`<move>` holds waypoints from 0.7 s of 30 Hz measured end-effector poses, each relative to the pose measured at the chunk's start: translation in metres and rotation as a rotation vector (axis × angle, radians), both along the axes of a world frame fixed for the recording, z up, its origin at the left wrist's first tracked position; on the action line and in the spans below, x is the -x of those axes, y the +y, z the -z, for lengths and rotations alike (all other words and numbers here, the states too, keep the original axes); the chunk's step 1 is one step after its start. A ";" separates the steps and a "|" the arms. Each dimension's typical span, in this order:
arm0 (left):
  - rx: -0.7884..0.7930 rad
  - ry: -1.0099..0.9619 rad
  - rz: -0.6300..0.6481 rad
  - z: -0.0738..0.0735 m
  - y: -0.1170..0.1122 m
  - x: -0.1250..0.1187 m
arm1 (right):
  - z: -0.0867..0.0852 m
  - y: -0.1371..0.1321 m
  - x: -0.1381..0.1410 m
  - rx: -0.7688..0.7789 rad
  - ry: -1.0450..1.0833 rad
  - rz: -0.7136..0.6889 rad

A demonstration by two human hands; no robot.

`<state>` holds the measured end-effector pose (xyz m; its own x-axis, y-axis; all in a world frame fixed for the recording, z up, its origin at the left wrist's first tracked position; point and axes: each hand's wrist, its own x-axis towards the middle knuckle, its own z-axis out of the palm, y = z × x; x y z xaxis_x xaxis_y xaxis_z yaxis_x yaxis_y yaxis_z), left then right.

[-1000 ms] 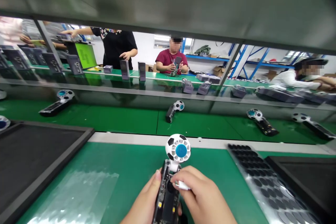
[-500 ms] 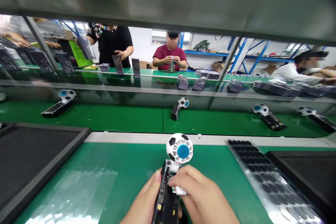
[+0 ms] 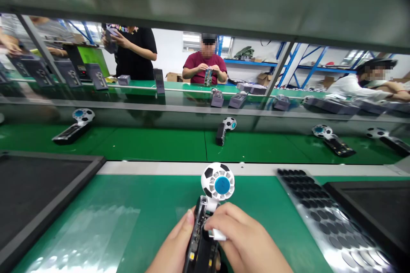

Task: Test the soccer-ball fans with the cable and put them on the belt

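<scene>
Your grip has hardly shifted from a moment ago: your left hand (image 3: 173, 245) wraps closed around the body of the soccer-ball handheld fan (image 3: 218, 181), while your right hand (image 3: 246, 239) curls over it, its fingers (image 3: 224, 219) pressing a small white tab (image 3: 219, 234). The fan stands nearly upright over the green mat (image 3: 272, 204), near a sheet of dark round pads (image 3: 329, 226). No brand is readable on it; the lettering on a co-worker's black T-shirt (image 3: 134, 51) is too unclear to read

Beyond the right hand (image 3: 246, 239), small fans (image 3: 228, 124) are sliding rightward on the green belt (image 3: 153, 145), while farther off a co-worker in black (image 3: 134, 53) is raising a dark box (image 3: 110, 37) to chest height.
</scene>
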<state>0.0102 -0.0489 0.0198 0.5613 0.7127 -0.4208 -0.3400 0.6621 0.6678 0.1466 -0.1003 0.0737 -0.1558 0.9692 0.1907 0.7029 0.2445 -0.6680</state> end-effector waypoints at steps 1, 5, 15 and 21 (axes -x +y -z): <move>-0.002 -0.002 -0.002 0.001 0.001 0.000 | 0.001 0.000 0.000 -0.007 0.008 0.003; 0.001 -0.019 0.002 0.002 0.001 -0.002 | 0.006 -0.001 0.001 -0.038 0.015 0.084; 0.082 0.029 -0.006 -0.018 -0.004 -0.002 | 0.017 -0.002 0.008 -0.133 -0.014 0.117; 0.077 0.148 0.059 -0.040 -0.008 -0.004 | 0.025 0.001 0.018 -0.032 0.146 0.438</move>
